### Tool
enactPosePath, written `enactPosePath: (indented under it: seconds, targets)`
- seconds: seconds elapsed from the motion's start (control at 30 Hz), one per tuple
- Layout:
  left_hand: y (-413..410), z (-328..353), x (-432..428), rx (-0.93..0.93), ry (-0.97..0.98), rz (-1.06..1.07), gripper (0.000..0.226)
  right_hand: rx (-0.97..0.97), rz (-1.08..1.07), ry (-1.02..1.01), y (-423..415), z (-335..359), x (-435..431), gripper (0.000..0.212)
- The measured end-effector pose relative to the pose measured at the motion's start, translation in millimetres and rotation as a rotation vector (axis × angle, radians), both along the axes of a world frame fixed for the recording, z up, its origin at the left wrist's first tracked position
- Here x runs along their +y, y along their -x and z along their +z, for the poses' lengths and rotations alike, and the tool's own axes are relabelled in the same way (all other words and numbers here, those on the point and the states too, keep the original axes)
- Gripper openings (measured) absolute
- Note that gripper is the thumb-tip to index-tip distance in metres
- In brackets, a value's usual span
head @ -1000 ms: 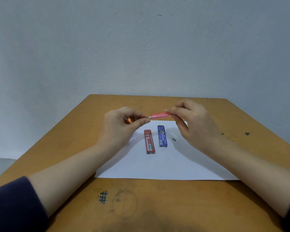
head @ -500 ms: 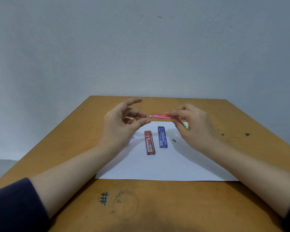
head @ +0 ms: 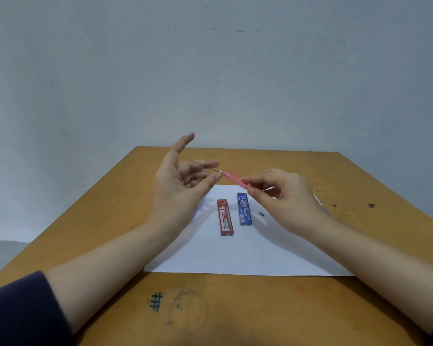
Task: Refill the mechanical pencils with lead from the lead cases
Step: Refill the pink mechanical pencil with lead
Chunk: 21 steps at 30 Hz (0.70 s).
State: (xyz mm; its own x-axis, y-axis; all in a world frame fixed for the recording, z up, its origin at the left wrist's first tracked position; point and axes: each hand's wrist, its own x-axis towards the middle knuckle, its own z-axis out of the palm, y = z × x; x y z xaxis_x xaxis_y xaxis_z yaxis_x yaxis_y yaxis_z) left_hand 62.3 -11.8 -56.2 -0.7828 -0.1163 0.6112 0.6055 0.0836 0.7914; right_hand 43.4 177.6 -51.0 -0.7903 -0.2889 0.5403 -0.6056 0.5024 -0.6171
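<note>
My right hand (head: 285, 198) pinches a pink mechanical pencil (head: 234, 179) above the far end of a white paper sheet (head: 235, 255). The pencil's back end points left, and a thin lead (head: 205, 166) sticks out of it. My left hand (head: 180, 188) hovers at that end with its fingers spread, the thumb tip just below the pencil's end. The lead crosses in front of its fingers; I cannot tell whether they touch it. A red lead case (head: 225, 217) and a blue lead case (head: 244, 209) lie side by side on the sheet.
A small grey piece (head: 261, 213) lies on the paper right of the blue case. Bits of green (head: 274, 197) and purple (head: 320, 206) show under my right hand, mostly hidden. The brown wooden table (head: 235, 308) ends at a grey wall.
My left hand has let go of the pencil's end and spread its fingers. The pencil has tilted, its left end higher, and a lead now shows sticking out of it.
</note>
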Motion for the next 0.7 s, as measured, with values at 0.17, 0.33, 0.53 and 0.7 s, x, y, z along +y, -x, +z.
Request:
enactPosePath:
  seconds: [0.17, 0.33, 0.53, 0.7]
  targets:
    - [-1.8, 2.6, -0.1, 0.041, -0.042, 0.035, 0.071, -0.052, 0.054, 0.058, -3.4, -1.4, -3.6, 0.038]
    - [-2.1, 2.2, 0.8, 0.035, 0.009, 0.045, 0.052, -0.101, 0.073, 0.072, -6.3, -0.4, -4.9, 0.038]
    - [1.9, -2.0, -0.9, 0.038, 0.118, 0.068, 0.035, -0.125, 0.084, 0.082, -6.7, -0.3, -6.2, 0.035]
    - [2.4, -2.7, 0.8, 0.01, 0.11, 0.041, 0.034, -0.134, 0.081, 0.084, -6.1, -2.4, -6.4, 0.034]
